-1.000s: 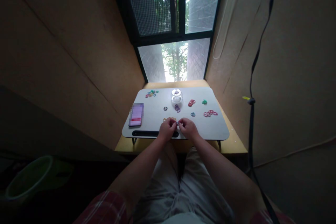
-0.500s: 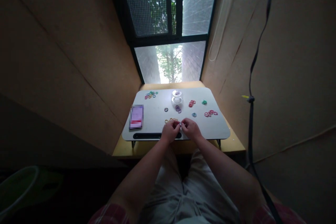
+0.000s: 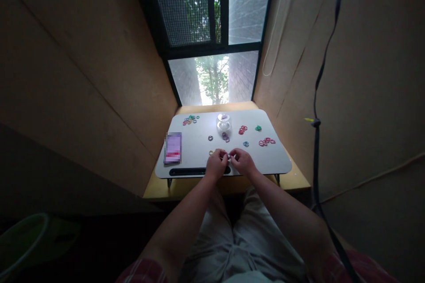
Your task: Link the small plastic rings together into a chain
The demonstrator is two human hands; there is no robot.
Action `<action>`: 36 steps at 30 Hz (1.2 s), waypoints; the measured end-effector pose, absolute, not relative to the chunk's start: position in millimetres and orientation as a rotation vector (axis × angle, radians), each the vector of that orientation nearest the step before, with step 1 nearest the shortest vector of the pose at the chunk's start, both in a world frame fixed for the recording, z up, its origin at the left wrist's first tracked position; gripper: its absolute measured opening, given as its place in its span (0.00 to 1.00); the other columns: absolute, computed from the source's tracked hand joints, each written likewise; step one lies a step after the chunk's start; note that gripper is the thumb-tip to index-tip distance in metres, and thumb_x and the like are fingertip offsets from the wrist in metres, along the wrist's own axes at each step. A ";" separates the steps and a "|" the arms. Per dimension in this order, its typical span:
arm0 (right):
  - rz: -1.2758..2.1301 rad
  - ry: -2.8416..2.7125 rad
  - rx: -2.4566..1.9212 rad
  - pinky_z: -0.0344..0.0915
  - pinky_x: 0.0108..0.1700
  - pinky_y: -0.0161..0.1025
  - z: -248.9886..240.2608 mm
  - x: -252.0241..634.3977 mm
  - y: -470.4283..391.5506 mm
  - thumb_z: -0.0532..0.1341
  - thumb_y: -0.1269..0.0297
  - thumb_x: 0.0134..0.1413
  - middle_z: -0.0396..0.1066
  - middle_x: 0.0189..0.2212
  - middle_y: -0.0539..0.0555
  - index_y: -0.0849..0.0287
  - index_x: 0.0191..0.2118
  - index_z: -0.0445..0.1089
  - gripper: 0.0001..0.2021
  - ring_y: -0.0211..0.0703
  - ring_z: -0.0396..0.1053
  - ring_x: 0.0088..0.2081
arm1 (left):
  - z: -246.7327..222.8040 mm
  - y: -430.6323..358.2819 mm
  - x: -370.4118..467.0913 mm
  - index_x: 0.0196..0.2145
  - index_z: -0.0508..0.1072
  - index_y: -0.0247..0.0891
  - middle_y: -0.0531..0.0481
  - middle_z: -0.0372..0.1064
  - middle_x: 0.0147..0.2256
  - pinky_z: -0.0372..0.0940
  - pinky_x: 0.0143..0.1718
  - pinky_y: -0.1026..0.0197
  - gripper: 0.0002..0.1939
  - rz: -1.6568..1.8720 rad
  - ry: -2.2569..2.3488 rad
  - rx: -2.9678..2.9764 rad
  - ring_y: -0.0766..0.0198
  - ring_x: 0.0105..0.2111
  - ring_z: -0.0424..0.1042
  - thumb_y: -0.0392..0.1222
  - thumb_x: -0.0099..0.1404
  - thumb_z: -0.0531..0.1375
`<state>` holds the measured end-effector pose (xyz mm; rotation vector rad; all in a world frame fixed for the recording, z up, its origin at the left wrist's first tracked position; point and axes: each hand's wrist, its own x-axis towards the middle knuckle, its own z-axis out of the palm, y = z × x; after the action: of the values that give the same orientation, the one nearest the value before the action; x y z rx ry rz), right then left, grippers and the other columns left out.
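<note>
red plaid sleeves (image 3: 146, 270) — pale, creased trousers (image 3: 242, 247)

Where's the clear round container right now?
In the head view, the clear container stands toward the far edge of the white table, just beyond the purple rings.

A narrow, home-like window nook (image 3: 212, 75) with plain tan walls (image 3: 109, 44) and a small folding lap table (image 3: 199, 141).

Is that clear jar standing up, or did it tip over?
Standing up: the clear jar has its round top facing up and its body under it on the white table.
</note>
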<state>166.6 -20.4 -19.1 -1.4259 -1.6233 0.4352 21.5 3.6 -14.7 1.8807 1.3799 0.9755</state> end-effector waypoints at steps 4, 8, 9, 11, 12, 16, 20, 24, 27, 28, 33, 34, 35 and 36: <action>0.416 -1.614 -1.445 0.59 0.29 0.33 -19.9 165.8 -19.9 0.57 0.67 0.49 0.70 0.24 0.49 0.58 0.29 0.69 0.04 0.36 0.64 0.24 | -14.3 2.9 21.1 0.35 0.71 0.39 0.51 0.75 0.33 0.63 0.35 0.64 0.04 0.980 1.362 1.888 0.65 0.32 0.73 0.39 0.62 0.58; 0.410 -1.616 -1.467 0.58 0.28 0.33 -20.2 165.5 -20.0 0.57 0.67 0.49 0.68 0.23 0.48 0.58 0.29 0.68 0.03 0.36 0.63 0.24 | -12.8 0.9 19.5 0.34 0.71 0.39 0.52 0.73 0.29 0.62 0.32 0.65 0.03 0.978 1.318 1.932 0.66 0.29 0.71 0.39 0.60 0.59; 0.405 -1.620 -1.470 0.58 0.28 0.33 -20.4 165.5 -20.2 0.57 0.67 0.49 0.68 0.23 0.48 0.58 0.28 0.68 0.03 0.36 0.63 0.24 | -12.6 0.4 19.0 0.33 0.71 0.39 0.53 0.72 0.29 0.62 0.32 0.65 0.03 0.980 1.301 1.944 0.67 0.28 0.71 0.39 0.60 0.59; 0.396 -1.627 -1.464 0.58 0.28 0.33 -21.0 165.5 -20.6 0.57 0.67 0.49 0.67 0.23 0.48 0.57 0.28 0.67 0.03 0.37 0.63 0.24 | -12.7 -0.5 18.2 0.33 0.70 0.39 0.53 0.72 0.28 0.61 0.31 0.65 0.02 0.987 1.265 1.955 0.67 0.28 0.70 0.39 0.60 0.59; 0.394 -1.628 -1.460 0.58 0.28 0.33 -21.4 165.5 -20.8 0.57 0.66 0.50 0.67 0.23 0.48 0.57 0.28 0.66 0.03 0.37 0.63 0.24 | -13.0 -0.8 17.9 0.32 0.70 0.39 0.54 0.71 0.28 0.61 0.31 0.65 0.02 0.994 1.257 1.954 0.68 0.27 0.69 0.39 0.60 0.59; 0.393 -1.638 -1.431 0.58 0.28 0.34 -22.9 165.8 -21.6 0.57 0.66 0.51 0.66 0.22 0.48 0.57 0.27 0.65 0.04 0.38 0.63 0.24 | -15.0 -1.0 18.6 0.32 0.69 0.39 0.54 0.71 0.27 0.60 0.30 0.66 0.02 1.007 1.289 1.930 0.68 0.27 0.69 0.39 0.60 0.58; 0.426 -1.638 -1.380 0.60 0.28 0.34 -23.4 166.6 -22.0 0.57 0.66 0.51 0.69 0.25 0.49 0.57 0.31 0.68 0.03 0.37 0.63 0.24 | -17.4 -0.4 20.4 0.32 0.69 0.39 0.54 0.71 0.29 0.60 0.31 0.65 0.01 1.002 1.327 1.936 0.67 0.28 0.70 0.38 0.60 0.59; 0.457 -1.651 -1.352 0.61 0.29 0.35 -24.5 167.6 -20.9 0.57 0.66 0.52 0.70 0.27 0.50 0.57 0.33 0.70 0.05 0.38 0.64 0.25 | -18.3 0.2 21.4 0.32 0.69 0.39 0.53 0.72 0.29 0.61 0.32 0.64 0.01 0.996 1.354 1.942 0.66 0.29 0.70 0.37 0.60 0.59; 0.428 -1.664 -1.385 0.61 0.31 0.36 -24.8 168.0 -20.2 0.57 0.67 0.51 0.69 0.26 0.50 0.57 0.31 0.70 0.04 0.39 0.64 0.26 | -16.6 0.0 21.1 0.32 0.70 0.39 0.53 0.72 0.29 0.62 0.32 0.64 0.01 0.997 1.355 1.951 0.66 0.29 0.71 0.38 0.60 0.59; 0.416 -1.664 -1.399 0.61 0.31 0.36 -24.7 168.1 -20.2 0.57 0.67 0.51 0.69 0.26 0.50 0.57 0.30 0.70 0.04 0.39 0.64 0.27 | -15.7 -0.3 20.8 0.32 0.70 0.39 0.52 0.72 0.30 0.62 0.33 0.64 0.02 0.994 1.343 1.954 0.66 0.29 0.71 0.39 0.60 0.58; 0.397 -1.647 -1.415 0.60 0.30 0.36 -25.0 168.7 -20.2 0.58 0.65 0.52 0.68 0.25 0.50 0.57 0.28 0.68 0.05 0.39 0.64 0.26 | -12.0 -2.3 18.7 0.34 0.72 0.40 0.52 0.73 0.30 0.63 0.34 0.63 0.06 0.986 1.281 1.934 0.65 0.30 0.71 0.39 0.63 0.55; 0.395 -1.643 -1.413 0.60 0.29 0.36 -25.5 168.9 -19.8 0.58 0.65 0.52 0.68 0.25 0.50 0.57 0.28 0.68 0.05 0.39 0.64 0.25 | -11.9 -2.5 18.4 0.34 0.72 0.40 0.52 0.73 0.30 0.63 0.34 0.63 0.06 0.984 1.274 1.935 0.65 0.30 0.71 0.39 0.63 0.55; 0.394 -1.639 -1.413 0.60 0.29 0.35 -26.2 169.0 -19.4 0.58 0.65 0.52 0.67 0.25 0.50 0.57 0.27 0.67 0.05 0.39 0.64 0.25 | -12.2 -2.6 18.2 0.35 0.73 0.40 0.52 0.73 0.30 0.63 0.34 0.63 0.07 0.981 1.271 1.938 0.65 0.30 0.71 0.38 0.63 0.55; 0.391 -1.636 -1.415 0.60 0.29 0.35 -26.9 169.1 -18.9 0.58 0.65 0.52 0.67 0.24 0.50 0.57 0.27 0.66 0.05 0.39 0.64 0.25 | -12.8 -2.5 18.0 0.35 0.73 0.40 0.52 0.73 0.29 0.63 0.33 0.63 0.07 0.977 1.270 1.944 0.65 0.29 0.71 0.39 0.63 0.55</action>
<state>169.1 -18.9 -26.9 -1.4145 -1.6360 0.3915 18.0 -2.5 -12.8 1.9441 1.2696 0.9767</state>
